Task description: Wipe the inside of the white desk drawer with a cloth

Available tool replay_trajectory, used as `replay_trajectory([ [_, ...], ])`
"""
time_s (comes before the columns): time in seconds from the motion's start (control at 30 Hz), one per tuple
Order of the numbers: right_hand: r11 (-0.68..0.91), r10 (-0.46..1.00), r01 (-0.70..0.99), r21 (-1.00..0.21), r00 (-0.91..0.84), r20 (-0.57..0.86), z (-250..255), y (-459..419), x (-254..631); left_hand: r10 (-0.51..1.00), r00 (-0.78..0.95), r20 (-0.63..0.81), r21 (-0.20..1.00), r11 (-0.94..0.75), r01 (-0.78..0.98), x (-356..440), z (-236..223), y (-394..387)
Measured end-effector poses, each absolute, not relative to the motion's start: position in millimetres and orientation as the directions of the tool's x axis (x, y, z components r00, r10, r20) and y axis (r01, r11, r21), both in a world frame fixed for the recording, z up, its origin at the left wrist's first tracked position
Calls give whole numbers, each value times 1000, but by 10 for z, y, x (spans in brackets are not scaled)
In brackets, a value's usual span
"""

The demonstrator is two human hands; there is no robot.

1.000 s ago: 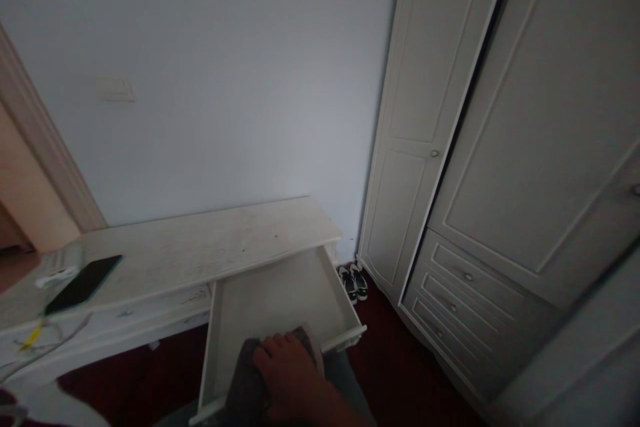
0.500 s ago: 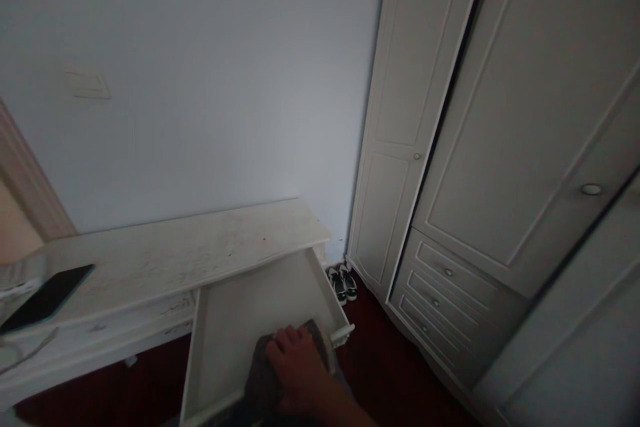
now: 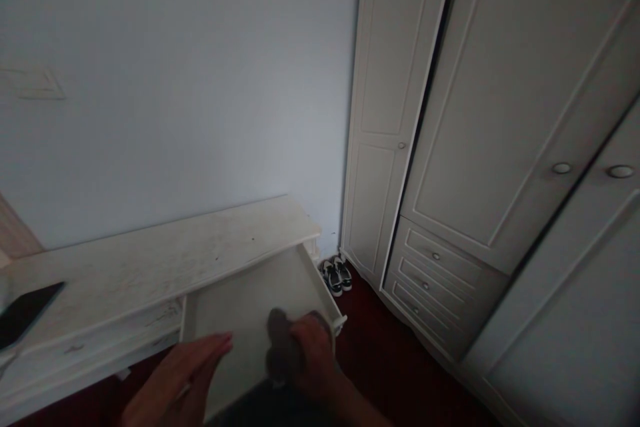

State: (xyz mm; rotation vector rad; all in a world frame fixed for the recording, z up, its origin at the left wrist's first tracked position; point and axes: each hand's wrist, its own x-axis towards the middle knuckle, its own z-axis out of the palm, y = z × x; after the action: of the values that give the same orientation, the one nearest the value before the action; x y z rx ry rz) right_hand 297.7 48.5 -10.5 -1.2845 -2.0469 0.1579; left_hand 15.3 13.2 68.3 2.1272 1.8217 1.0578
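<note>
My right hand (image 3: 316, 350) is closed around a dark grey, soft-looking cloth (image 3: 284, 350), blurred by motion, and holds it over the pulled-out drawer (image 3: 240, 320). Part of the cloth hangs out to the left of the fingers. Over the drawer's front left side is my left hand (image 3: 185, 373), its fingers stretched out and nothing in it. A gap separates the two hands. The drawer belongs to a long white desk (image 3: 165, 253) with a worn top.
A dark flat tablet-like object (image 3: 27, 313) lies on the desk's left end. Black-and-white sneakers (image 3: 336, 275) stand on the dark red floor (image 3: 367, 353), between desk and wardrobe. The tall white wardrobe (image 3: 450, 147) fills the right side. A wall switch (image 3: 35, 82) is at upper left.
My left hand has come into view from below. The right hand has shifted slightly right, and the cloth now looks more bunched. My view has turned a little to the right.
</note>
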Motion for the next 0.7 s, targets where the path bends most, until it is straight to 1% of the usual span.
replay_trajectory([
  [0.03,374,865,765,-524,-85,494,-11,508,3143,912,11,409,557,-260,789,196,630,253],
  [0.07,256,871,762,-595,86,485,98,532,3291,921,19,390,583,-263,769,246,556,366],
  [0.1,172,858,747,-642,207,471,214,557,3412,936,46,349,603,-262,753,302,464,461],
  [0.13,118,850,749,-652,264,457,323,585,3502,953,93,288,612,-258,748,362,360,533],
  [0.17,77,859,772,-631,270,435,415,614,3558,965,152,215,607,-254,753,422,251,578],
  [0.2,48,887,813,-580,233,400,482,647,3580,967,212,138,593,-253,765,479,148,600],
  [0.27,28,953,909,-416,102,286,536,724,3551,951,309,-2,554,-257,792,572,-12,588],
  [0.33,39,983,960,-278,13,182,534,815,3485,939,334,-81,514,-248,821,627,-80,546],
  [0.37,51,987,967,-249,-12,158,541,863,3464,940,330,-90,497,-245,833,641,-81,527],
  [0.4,67,988,965,-255,-28,150,568,911,3460,943,320,-86,483,-242,842,648,-69,512],
  [0.47,84,985,936,-342,-25,173,692,993,3514,951,302,-63,460,-241,854,650,-32,499],
  [0.53,68,969,896,-438,46,245,875,1038,3632,950,307,-55,448,-251,858,648,-15,505],
  [0.57,45,952,883,-468,104,287,959,1044,3700,950,308,-50,445,-254,858,648,-19,514],
  [0.63,-17,920,878,-477,201,338,1046,1030,3817,952,303,-38,443,-255,859,651,-38,534],
  [0.67,-42,921,884,-466,215,325,1033,1016,3854,954,299,-34,443,-253,860,654,-48,543],
  [0.7,-57,940,890,-452,200,276,981,1001,3875,955,295,-31,444,-251,860,658,-54,551],
])
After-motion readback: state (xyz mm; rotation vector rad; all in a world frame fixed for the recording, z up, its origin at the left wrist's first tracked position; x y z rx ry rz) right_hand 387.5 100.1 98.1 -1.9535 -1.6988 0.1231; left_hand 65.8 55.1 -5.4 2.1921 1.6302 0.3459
